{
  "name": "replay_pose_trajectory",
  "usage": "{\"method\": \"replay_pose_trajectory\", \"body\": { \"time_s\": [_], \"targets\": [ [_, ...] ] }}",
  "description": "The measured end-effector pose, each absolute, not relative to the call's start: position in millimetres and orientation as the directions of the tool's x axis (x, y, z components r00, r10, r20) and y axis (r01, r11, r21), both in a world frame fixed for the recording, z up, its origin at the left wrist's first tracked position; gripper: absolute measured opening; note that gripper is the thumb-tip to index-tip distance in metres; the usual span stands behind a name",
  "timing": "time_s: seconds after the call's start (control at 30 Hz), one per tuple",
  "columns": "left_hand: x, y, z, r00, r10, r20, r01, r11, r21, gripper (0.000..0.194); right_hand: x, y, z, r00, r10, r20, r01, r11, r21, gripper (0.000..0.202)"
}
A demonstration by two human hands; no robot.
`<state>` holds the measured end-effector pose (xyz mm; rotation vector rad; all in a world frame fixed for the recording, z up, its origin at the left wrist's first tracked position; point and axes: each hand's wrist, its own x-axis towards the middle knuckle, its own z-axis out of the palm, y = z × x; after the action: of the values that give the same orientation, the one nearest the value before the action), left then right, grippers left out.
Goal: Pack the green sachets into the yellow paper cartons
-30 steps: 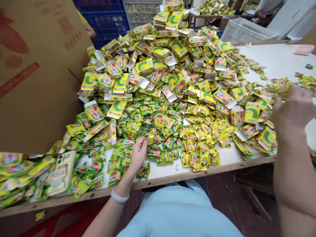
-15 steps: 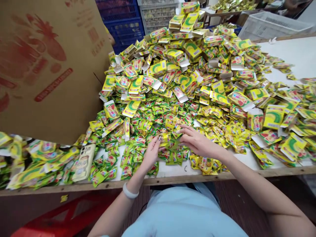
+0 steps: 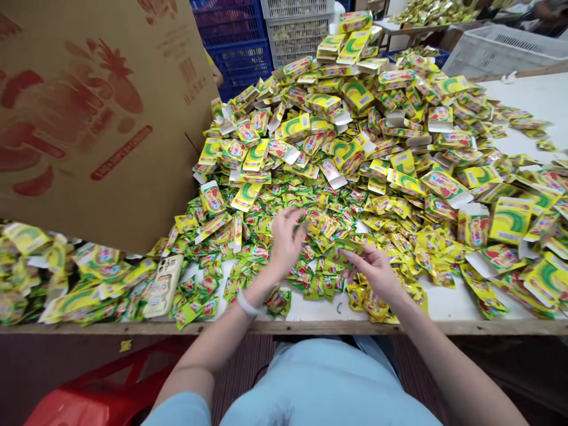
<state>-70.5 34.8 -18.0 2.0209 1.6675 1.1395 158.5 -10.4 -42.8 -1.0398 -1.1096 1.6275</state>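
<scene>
Both hands have parted since half a second ago: the left hand (image 3: pixel 284 241) has gone forward over the loose green packets (image 3: pixel 293 190), while the right hand (image 3: pixel 376 273) has drawn a little to its own side. From where I stand, the right has its thumb and fingertips brought together on a green packet (image 3: pixel 342 251), apparently by one end, so the rest juts out towards the other hand. A pinch seems enough for something so small and light, and it leaves most of the wrapper uncovered.

Over on the left, the fingers are loosely curled, with the thumb a little apart — but they are blurred, and I cannot tell whether anything is in them. That hand is bent palm-down, presumably because the packets lie so low and close together.

Loose green packets spread in front of the body, with yellow packets (image 3: pixel 394 239) beside them towards the right arm; having the two kinds next to each other probably keeps both within easy reach. Behind them, boxes (image 3: pixel 310 127) are heaped high, many with flaps open, likely stacked up to spare the near part of the worktop (image 3: pixel 313 312). A phone (image 3: pixel 163 286) lies near the front edge, well apart from the hands — perhaps to stay out of their way.
</scene>
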Motion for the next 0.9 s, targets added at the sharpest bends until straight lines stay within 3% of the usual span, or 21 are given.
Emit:
{"method": "replay_pose_trajectory", "body": {
  "time_s": [0.1, 0.17, 0.23, 0.3, 0.37, 0.43, 0.5, 0.57, 0.63, 0.73, 0.8, 0.9],
  "targets": [
    [-143.9, 86.6, -5.6, -0.312, 0.854, 0.417, 0.885, 0.102, 0.454, 0.067, 180.9, -12.5, -44.1, -0.221, 0.962, -0.159, -0.107, -0.185, -0.977, 0.035],
    [-182.9, 109.9, 0.8, -0.473, 0.827, 0.305, 0.835, 0.310, 0.454, 0.071, 191.7, -14.8, -46.6, -0.230, 0.967, -0.105, -0.024, -0.114, -0.993, 0.034],
    [-197.7, 116.4, 5.3, -0.497, 0.839, 0.219, 0.782, 0.325, 0.532, 0.063, 194.0, -17.7, -49.0, -0.224, 0.974, 0.032, 0.087, 0.052, -0.995, 0.029],
    [-186.4, 105.1, 8.9, -0.428, 0.890, 0.159, 0.692, 0.209, 0.691, 0.058, 188.4, -20.0, -49.5, -0.238, 0.950, 0.200, 0.258, 0.260, -0.930, 0.021],
    [-157.8, 80.4, 13.2, -0.264, 0.962, 0.070, 0.528, 0.084, 0.845, 0.056, 178.4, -20.2, -47.6, -0.337, 0.890, 0.306, 0.440, 0.436, -0.785, 0.019],
    [-125.7, 50.5, 18.0, 0.006, 0.997, -0.071, 0.369, 0.064, 0.927, 0.051, 168.2, -18.2, -44.3, -0.465, 0.827, 0.316, 0.550, 0.549, -0.629, 0.023],
    [-100.1, 23.9, 20.6, 0.229, 0.953, -0.198, 0.269, 0.134, 0.954, 0.051, 160.4, -15.9, -40.8, -0.539, 0.785, 0.306, 0.575, 0.608, -0.548, 0.025],
    [-83.6, 5.6, 18.3, 0.324, 0.923, -0.205, 0.233, 0.132, 0.964, 0.055, 155.3, -16.0, -37.0, -0.536, 0.772, 0.340, 0.524, 0.621, -0.583, 0.023],
    [-72.4, -5.0, 10.9, 0.334, 0.938, -0.089, 0.231, 0.010, 0.973, 0.066, 152.3, -20.4, -32.5, -0.501, 0.778, 0.379, 0.393, 0.595, -0.701, 0.021],
    [-56.5, -13.7, -3.8, 0.458, 0.889, 0.023, 0.155, -0.105, 0.982, 0.077, 153.6, -33.2, -24.4, -0.515, 0.794, 0.322, 0.203, 0.478, -0.855, 0.018],
    [-46.6, -17.1, -11.4, 0.538, 0.843, -0.007, 0.030, -0.011, 0.999, 0.064, 161.5, -41.9, -18.6, -0.527, 0.808, 0.264, 0.174, 0.407, -0.897, 0.016],
    [-38.5, -18.4, -15.8, 0.468, 0.883, -0.046, -0.098, 0.104, 0.990, 0.044, 183.7, -49.4, -7.3, -0.394, 0.892, 0.221, 0.115, 0.287, -0.951, 0.014]
  ]
}}
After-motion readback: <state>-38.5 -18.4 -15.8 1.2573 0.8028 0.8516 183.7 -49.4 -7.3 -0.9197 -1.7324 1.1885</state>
